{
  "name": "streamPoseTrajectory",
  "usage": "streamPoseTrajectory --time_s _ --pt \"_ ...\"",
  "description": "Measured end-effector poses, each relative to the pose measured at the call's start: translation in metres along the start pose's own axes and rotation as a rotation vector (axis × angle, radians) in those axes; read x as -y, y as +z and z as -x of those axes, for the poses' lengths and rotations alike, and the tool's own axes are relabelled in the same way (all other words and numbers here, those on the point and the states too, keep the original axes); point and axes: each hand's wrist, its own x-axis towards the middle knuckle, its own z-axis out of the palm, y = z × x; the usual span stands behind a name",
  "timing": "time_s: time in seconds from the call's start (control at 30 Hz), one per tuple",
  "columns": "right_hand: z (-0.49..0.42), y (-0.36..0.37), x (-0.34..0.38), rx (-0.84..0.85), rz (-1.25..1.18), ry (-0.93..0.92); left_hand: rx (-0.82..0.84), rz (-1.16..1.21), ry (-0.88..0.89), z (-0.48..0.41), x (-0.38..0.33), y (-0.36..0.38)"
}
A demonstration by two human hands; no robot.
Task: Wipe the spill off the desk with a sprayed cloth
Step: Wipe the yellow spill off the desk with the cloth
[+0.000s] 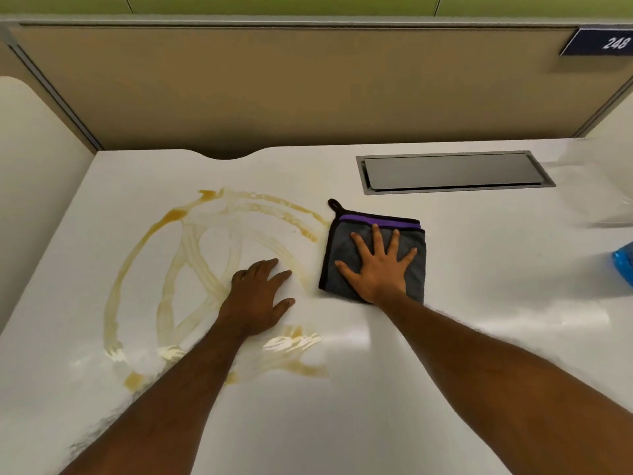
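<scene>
Right hand [376,265] lies flat with fingers spread on the folded grey microfibre cloth with purple band [411,279], just right of the amber smeared liquid spill [191,255] on the white table [479,337]. Left hand [260,296] rests open, holding nothing, on the smears. Recommended: sweep leftward with even pressure, overlapping passes.

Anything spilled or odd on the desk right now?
Yes: amber liquid smeared in rings and streaks across the white desk; left hand rests on it, folded grey cloth under right hand beside it.
</scene>
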Motion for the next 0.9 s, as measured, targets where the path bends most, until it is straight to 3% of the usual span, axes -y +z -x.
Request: streamPoseTrajectory --time_s 0.07,0.23,0.3,0.4,0.53,0.63,0.77,0.9 --pt "-0.002 0.001 0.018 0.016 0.005 0.012 -0.021 -0.001 0.005 0.002 0.002 0.003" --pt "0.032 0.018 0.011 -0.015 0.054 -0.341 -0.042 -0.011 0.027 0.005 0.002 0.004" --pt "0.036 0.017 -0.007 -0.046 0.044 -0.397 -0.056 -0.006 0.041 0.001 0.004 0.002" --pt "0.032 0.014 -0.009 -0.063 0.030 -0.239 -0.036 -0.012 0.059 -0.001 0.006 0.001" --pt "0.024 0.015 0.049 -0.038 -0.038 0.097 -0.036 0.008 0.092 0.004 0.012 0.000" --pt "0.036 0.024 0.095 -0.001 -0.005 0.009 -0.087 0.030 0.129 0.008 0.027 -0.010" --pt "0.044 0.025 0.084 -0.022 0.032 -0.219 -0.024 0.042 0.197 0.020 0.059 -0.019" --pt "0.033 0.016 0.074 -0.055 -0.014 -0.104 -0.052 0.034 0.211 0.030 0.094 -0.024"
